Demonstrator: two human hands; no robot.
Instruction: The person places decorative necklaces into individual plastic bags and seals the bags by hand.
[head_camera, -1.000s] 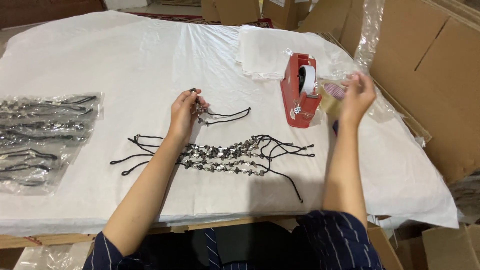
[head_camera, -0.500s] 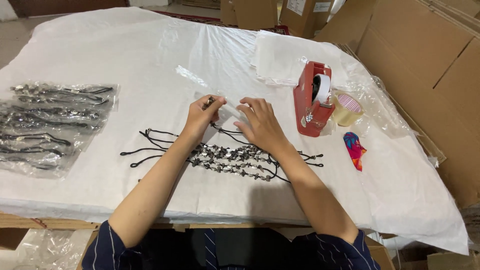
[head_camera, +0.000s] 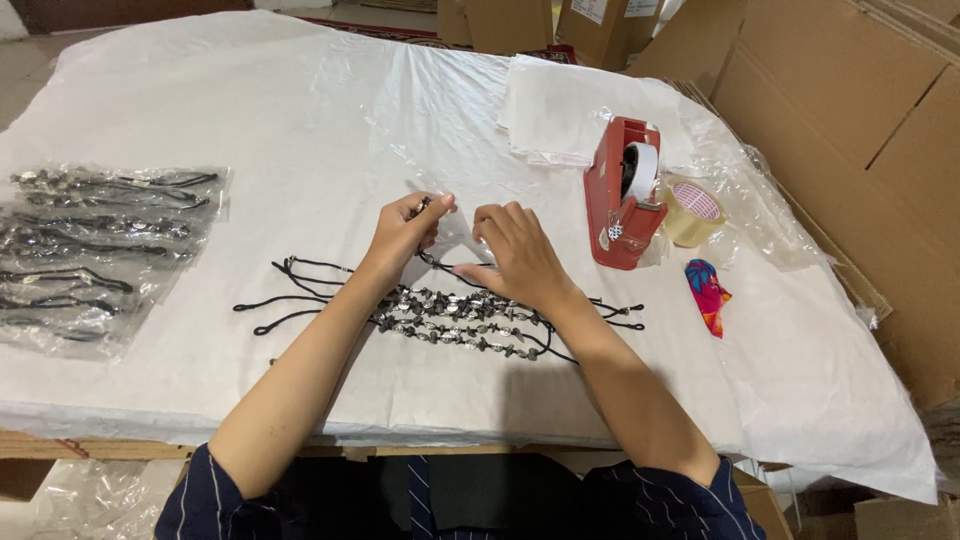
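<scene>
here, beaded necklaces (head_camera: 455, 322) lie mid-table on the white sheet (head_camera: 300, 120), cords limp and tangle-prone. left hand (head_camera: 405, 232) pinches one black cord (head_camera: 432, 260); right hand (head_camera: 515, 255) grips it alongside. light, snaggy: hold at cord, not beads.

A red tape dispenser (head_camera: 622, 195) stands to my right on the desk (head_camera: 250, 90), with a roll of clear tape (head_camera: 691, 211) just beside it. Near them lies a small bright patterned cloth (head_camera: 708, 293). Folded white sheets (head_camera: 560, 115) sit behind, cardboard boxes (head_camera: 850, 110) further right.
</scene>
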